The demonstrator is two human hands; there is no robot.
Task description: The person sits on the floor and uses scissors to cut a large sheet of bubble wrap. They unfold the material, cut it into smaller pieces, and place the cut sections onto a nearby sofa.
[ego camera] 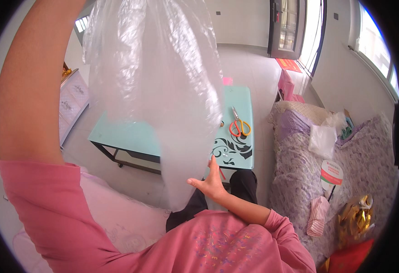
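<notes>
A large translucent plastic bag point(185, 99) hangs in front of me, its top cut off by the upper picture edge. My left arm is raised beside it, and the left hand is out of view. Near the bag's lower right edge is my right hand point(214, 181), thumb spread from the fingers and nothing gripped. Whether the thumb touches the plastic, I cannot tell. Behind the bag stands a pale turquoise glass-topped table point(238, 95) with a black floral pattern. Scissors point(239, 127) with one red and one yellow handle lie on it.
To the right, a sofa with a floral cover point(291, 170) bears a folded plastic bag point(322, 140), a hand fan point(331, 172), a striped cloth bundle point(318, 216) and gold foil wrapping point(356, 216). A pale cabinet point(73, 102) stands left. Beyond is an open door point(286, 30).
</notes>
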